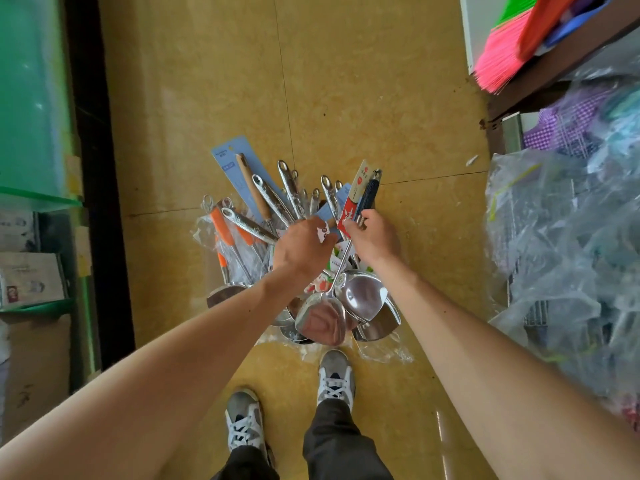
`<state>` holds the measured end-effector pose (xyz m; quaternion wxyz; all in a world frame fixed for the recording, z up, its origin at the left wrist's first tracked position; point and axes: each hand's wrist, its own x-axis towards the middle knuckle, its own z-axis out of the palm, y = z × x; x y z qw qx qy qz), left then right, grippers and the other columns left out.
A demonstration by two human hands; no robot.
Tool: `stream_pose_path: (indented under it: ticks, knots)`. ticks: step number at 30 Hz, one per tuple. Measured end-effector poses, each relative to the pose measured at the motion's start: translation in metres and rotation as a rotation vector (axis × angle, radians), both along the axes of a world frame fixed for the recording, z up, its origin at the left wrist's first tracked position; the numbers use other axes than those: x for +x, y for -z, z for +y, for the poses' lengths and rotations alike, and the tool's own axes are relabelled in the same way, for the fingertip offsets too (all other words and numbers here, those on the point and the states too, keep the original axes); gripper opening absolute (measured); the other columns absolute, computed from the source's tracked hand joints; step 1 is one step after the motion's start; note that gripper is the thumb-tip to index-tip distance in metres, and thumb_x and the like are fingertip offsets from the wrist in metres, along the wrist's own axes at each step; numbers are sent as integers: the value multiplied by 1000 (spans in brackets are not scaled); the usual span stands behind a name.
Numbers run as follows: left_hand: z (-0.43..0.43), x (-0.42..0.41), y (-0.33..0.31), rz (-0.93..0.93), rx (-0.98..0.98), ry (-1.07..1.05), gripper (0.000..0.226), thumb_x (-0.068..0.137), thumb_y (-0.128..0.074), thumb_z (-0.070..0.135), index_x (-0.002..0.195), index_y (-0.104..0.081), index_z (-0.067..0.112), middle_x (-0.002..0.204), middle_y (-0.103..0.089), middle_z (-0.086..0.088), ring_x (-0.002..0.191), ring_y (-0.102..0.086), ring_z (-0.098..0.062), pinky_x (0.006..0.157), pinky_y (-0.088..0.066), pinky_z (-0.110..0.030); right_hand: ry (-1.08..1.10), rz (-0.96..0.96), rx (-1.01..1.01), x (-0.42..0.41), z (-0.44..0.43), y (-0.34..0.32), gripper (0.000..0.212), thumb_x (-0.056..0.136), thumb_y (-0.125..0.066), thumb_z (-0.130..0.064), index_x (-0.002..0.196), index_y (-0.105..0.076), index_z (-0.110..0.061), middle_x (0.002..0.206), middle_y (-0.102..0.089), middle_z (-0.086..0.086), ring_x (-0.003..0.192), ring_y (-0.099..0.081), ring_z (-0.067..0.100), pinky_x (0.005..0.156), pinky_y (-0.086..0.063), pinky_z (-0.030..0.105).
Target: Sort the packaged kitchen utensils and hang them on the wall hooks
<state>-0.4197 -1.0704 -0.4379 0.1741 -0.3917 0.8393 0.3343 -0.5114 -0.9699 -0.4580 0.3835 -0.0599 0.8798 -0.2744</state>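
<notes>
A fanned bunch of packaged kitchen utensils point(277, 209) hangs above the yellow floor, steel handles pointing away from me and shiny spatula heads point(360, 299) toward my feet. My left hand point(301, 247) grips the bunch around the middle of the handles. My right hand point(372, 237) pinches a dark-handled utensil on a red and white card point(360, 192) at the right side of the bunch. A wooden-handled utensil on a blue card point(242, 168) and orange-handled ones point(221, 226) stick out on the left. No wall hooks are in view.
Green shelves point(34, 133) with boxes stand at the left. At the right are a shelf with pink and orange brooms point(502, 60) and a pile of goods in clear plastic bags point(571, 237). My shoes point(336, 375) stand on the floor below the bunch.
</notes>
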Motion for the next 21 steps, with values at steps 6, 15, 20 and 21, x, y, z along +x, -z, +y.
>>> stream_pose_path:
  ticks: [6, 15, 20, 21]
  knots:
    - [-20, -25, -88, 98, -180, 216, 59, 95, -46, 51, 144, -39, 19, 143, -46, -6, 131, -42, -29, 107, -39, -46, -148, 310, 39, -17, 3, -82, 59, 98, -50, -45, 144, -42, -10, 141, -49, 13, 130, -44, 32, 104, -39, 42]
    - [-11, -61, -251, 253, -416, 482, 69, 95, -37, 58, 152, -23, 20, 159, -23, -10, 144, -23, -30, 115, -25, -46, -130, 588, 88, -26, 49, -246, 68, 99, -43, -53, 153, -31, -13, 158, -30, 17, 145, -28, 32, 117, -28, 45]
    - [28, -75, -349, 409, -513, 673, 69, 95, -38, 58, 149, -31, 17, 155, -31, -13, 138, -32, -33, 113, -29, -46, 2, 726, 134, -15, 102, -347, 69, 99, -41, -54, 153, -31, -13, 158, -29, 17, 146, -28, 32, 117, -28, 45]
    - [39, -77, -372, 440, -519, 706, 68, 94, -39, 58, 149, -32, 17, 154, -33, -13, 138, -33, -33, 113, -30, -46, 34, 750, 148, -11, 116, -368, 69, 99, -40, -55, 152, -31, -13, 158, -29, 17, 146, -28, 32, 117, -28, 45]
